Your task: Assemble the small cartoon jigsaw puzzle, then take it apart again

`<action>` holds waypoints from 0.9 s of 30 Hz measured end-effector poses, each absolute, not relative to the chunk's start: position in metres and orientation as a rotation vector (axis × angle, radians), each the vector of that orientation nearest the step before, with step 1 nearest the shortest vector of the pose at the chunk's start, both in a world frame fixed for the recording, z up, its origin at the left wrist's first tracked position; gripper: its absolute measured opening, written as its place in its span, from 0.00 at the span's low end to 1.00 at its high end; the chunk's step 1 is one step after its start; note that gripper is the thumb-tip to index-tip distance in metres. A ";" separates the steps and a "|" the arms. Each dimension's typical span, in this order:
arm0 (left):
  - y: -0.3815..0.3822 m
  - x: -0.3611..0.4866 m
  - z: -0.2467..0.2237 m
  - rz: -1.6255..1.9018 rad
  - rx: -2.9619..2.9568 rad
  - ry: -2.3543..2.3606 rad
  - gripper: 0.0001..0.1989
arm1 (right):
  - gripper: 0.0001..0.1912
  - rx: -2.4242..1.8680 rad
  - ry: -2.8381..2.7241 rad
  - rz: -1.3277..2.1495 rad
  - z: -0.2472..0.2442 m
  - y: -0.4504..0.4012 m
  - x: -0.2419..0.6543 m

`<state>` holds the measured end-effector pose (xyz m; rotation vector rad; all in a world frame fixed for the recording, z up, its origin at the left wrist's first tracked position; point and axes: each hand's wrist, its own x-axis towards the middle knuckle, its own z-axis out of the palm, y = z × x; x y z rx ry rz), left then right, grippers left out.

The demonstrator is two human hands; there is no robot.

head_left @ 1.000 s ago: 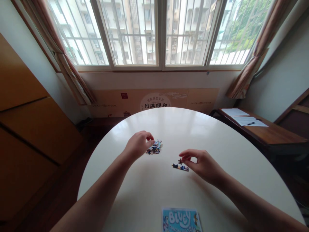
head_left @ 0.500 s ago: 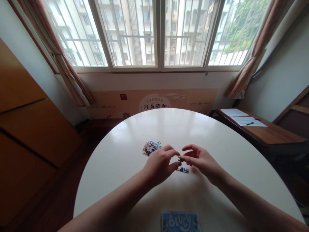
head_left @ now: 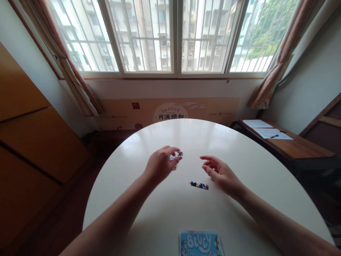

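My left hand is over the pile of jigsaw puzzle pieces and hides most of it. A small dark puzzle piece is pinched at its fingertips. To the right, my right hand is raised above the table with fingers loosely curled and apart, holding nothing. Between and below the hands, a short joined strip of puzzle pieces lies flat on the white table, dark blue with some lighter patches.
A blue box marked "Bluey" lies at the near edge of the round white table. On the right stands a wooden side table with papers and a pen. A barred window is beyond.
My left hand has moved left and away from me to the pile, carrying the puzzle piece from between both hands. My right hand has let go of it and stays nearly in place.
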<state>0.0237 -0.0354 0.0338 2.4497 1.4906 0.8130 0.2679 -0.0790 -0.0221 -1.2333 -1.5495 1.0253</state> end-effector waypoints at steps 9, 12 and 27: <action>0.007 -0.037 0.040 0.540 2.353 1.500 0.20 | 0.20 -1.331 -1.717 0.719 -0.045 -0.065 0.268; 0.006 -0.034 0.035 0.419 2.343 1.402 0.21 | 0.18 -1.314 -1.795 0.623 -0.050 -0.061 0.264; 0.011 -0.040 0.028 0.413 2.381 1.516 0.24 | 0.22 -1.255 -2.143 0.360 -0.053 -0.006 0.237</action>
